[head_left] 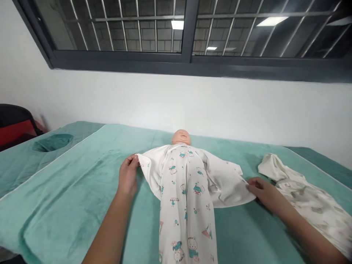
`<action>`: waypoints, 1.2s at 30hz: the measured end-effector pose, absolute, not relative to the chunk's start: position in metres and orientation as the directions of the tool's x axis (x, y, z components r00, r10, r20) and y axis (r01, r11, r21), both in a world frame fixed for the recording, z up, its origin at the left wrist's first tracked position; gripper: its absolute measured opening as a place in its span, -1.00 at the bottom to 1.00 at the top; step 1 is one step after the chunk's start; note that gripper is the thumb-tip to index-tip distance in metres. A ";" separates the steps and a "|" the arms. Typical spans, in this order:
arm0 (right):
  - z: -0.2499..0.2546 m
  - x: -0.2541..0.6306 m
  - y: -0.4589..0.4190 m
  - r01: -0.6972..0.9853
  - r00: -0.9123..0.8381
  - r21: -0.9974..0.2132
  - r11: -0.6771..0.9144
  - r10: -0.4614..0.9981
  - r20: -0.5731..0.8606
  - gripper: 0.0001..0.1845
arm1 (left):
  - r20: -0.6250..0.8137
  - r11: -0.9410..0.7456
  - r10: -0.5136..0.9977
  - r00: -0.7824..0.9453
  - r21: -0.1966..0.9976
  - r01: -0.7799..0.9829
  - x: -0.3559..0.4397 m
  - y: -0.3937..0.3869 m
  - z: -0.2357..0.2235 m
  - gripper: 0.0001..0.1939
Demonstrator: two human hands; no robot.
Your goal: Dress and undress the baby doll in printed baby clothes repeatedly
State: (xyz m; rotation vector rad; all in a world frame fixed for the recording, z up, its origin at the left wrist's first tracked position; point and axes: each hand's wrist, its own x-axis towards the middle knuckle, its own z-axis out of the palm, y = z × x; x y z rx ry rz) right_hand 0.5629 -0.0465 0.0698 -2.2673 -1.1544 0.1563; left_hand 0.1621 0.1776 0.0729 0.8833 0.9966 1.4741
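Note:
A baby doll [181, 137] lies face up, only its bald head showing. The rest of it is under a white swaddle wrap [187, 198] printed with cats and little houses, which runs down past the near edge of the view. Two plain white flaps spread out sideways from the wrap. My left hand [128, 175] pinches the outer corner of the left flap [154, 165]. At the other side, my right hand [262, 190] grips the edge of the right flap [228, 183] between thumb and fingers. Both flaps are pulled outward.
Green plush covers [77, 187] lie over the bed, with a face hole [53, 142] at the left. A crumpled white printed cloth [299, 190] is beside my right arm. Behind are a white wall [176, 99] and a barred window [189, 33]. A red and black object [16, 126] stands far left.

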 end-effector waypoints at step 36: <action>0.148 0.335 0.232 0.983 -0.136 0.075 0.169 0.936 -0.325 -0.75 | 0.167 -0.421 0.907 0.387 0.396 0.816 0.204 0.255 0.077 -0.64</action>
